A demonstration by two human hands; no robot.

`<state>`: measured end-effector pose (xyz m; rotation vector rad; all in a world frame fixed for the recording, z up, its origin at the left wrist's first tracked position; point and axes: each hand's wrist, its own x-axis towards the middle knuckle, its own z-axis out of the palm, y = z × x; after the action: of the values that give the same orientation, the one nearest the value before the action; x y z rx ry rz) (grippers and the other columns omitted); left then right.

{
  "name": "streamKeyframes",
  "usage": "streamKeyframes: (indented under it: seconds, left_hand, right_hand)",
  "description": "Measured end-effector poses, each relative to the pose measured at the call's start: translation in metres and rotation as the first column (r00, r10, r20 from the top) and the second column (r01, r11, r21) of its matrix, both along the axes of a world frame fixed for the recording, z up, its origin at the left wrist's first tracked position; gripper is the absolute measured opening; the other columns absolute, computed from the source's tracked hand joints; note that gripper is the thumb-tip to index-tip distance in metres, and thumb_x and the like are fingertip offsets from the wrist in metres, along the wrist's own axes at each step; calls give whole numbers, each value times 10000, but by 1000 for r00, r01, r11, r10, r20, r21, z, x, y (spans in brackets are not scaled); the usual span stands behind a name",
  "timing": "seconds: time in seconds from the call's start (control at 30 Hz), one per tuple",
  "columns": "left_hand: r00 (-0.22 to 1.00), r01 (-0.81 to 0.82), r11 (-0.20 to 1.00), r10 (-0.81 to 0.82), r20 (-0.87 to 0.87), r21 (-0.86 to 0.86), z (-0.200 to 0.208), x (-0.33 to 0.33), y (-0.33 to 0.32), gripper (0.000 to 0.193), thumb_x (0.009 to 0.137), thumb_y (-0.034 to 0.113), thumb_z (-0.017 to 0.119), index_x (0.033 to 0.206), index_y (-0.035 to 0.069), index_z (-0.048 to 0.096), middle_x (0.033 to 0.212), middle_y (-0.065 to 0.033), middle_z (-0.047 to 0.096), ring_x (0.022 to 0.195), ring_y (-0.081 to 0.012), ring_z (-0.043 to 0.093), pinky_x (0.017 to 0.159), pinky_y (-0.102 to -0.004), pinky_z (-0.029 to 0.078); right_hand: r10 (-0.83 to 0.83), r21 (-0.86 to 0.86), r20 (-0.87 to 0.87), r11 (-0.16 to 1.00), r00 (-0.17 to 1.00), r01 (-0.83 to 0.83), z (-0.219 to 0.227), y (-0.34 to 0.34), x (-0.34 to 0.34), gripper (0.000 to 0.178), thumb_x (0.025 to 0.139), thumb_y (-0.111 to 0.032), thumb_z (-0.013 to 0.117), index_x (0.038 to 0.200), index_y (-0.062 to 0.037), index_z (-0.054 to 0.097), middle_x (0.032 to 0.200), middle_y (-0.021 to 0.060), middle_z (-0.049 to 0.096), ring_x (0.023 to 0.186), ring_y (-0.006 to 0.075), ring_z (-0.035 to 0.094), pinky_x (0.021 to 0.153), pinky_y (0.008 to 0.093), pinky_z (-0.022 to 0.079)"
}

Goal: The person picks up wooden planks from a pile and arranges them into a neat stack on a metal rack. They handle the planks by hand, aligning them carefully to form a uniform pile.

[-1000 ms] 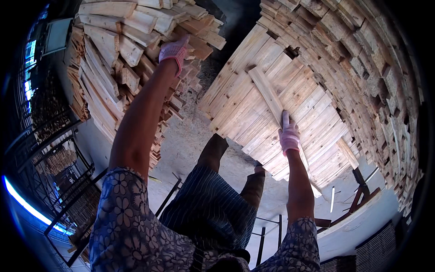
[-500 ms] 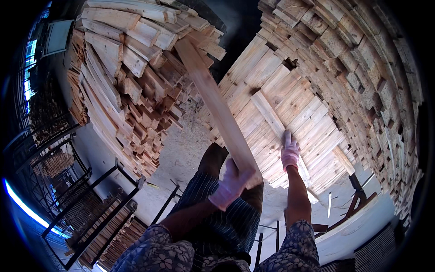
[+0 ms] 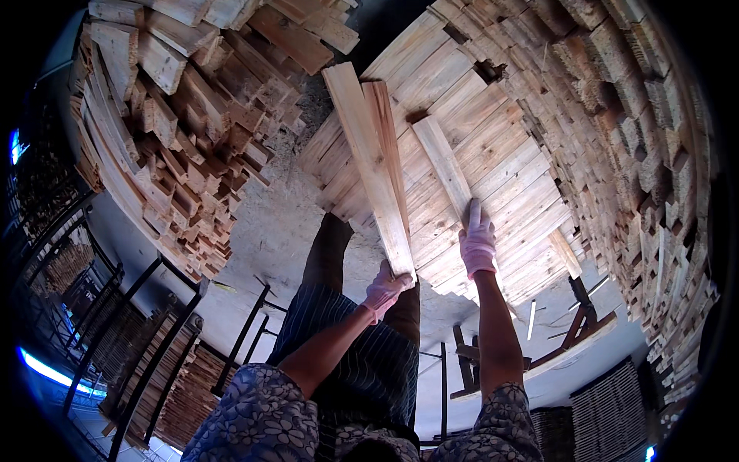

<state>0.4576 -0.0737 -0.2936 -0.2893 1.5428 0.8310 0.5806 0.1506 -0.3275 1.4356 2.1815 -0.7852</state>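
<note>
My left hand (image 3: 385, 288), in a pale pink glove, grips the near end of a long pale wooden plank (image 3: 368, 154). The plank runs away from me and lies over the left part of a low stack of planks (image 3: 493, 146). My right hand (image 3: 477, 240), gloved the same, rests on the near end of another plank (image 3: 443, 165) lying on top of that stack. My legs in striped shorts stand between the two arms.
A rough heap of short wood pieces (image 3: 177, 115) rises on the left. A tall wall of stacked planks (image 3: 647, 154) curves along the right. Black metal racks (image 3: 154, 339) stand at the lower left, wooden trestles (image 3: 570, 331) at the lower right, and the floor (image 3: 269, 231) is dusty.
My left hand reached up to the left heap, pulled a long plank down and swung it right onto the low stack. My right hand stayed on its plank.
</note>
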Motion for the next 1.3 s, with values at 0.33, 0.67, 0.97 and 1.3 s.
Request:
streamKeyframes:
  seconds: [0.33, 0.67, 0.97, 1.3]
  left_hand:
    - [743, 192, 838, -465, -482, -512, -39, -75, 76, 938, 777, 388, 798, 1496, 81, 278, 1361, -307, 407, 1194, -486, 510, 976, -516, 461]
    - [736, 158, 793, -492, -465, -588, -75, -139, 161, 997, 702, 517, 801, 1426, 70, 281, 1310, -271, 452, 1174, -473, 534, 919, -573, 501]
    - [651, 172, 713, -601, -465, -680, -99, -103, 176, 821, 702, 424, 820, 1249, 47, 338, 1224, -235, 460, 1072, -434, 569, 835, -510, 548]
    - [849, -425, 878, 471, 241, -219, -57, -95, -28, 739, 808, 8, 744, 1387, 197, 326, 1134, -122, 629, 1024, -298, 670, 832, -557, 583]
  right_hand:
    - [-36, 14, -10, 999, 999, 36, -25, -7, 16, 830, 871, -161, 657, 1569, -222, 211, 1295, 185, 472, 1126, 436, 497, 933, 552, 475]
    - [226, 221, -82, 954, 971, -203, 23, 170, -80, 813, 906, -68, 603, 1536, -432, 239, 1308, 152, 484, 1077, 372, 554, 889, 517, 519]
    - [205, 180, 61, 960, 977, -213, -32, 194, -107, 767, 907, -139, 640, 1526, -448, 309, 1403, 121, 448, 1229, 379, 498, 973, 527, 455]
    - [168, 219, 143, 956, 975, -196, -41, 202, -109, 896, 879, -46, 680, 1513, -537, 281, 1440, 106, 472, 1246, 377, 508, 1055, 462, 452]
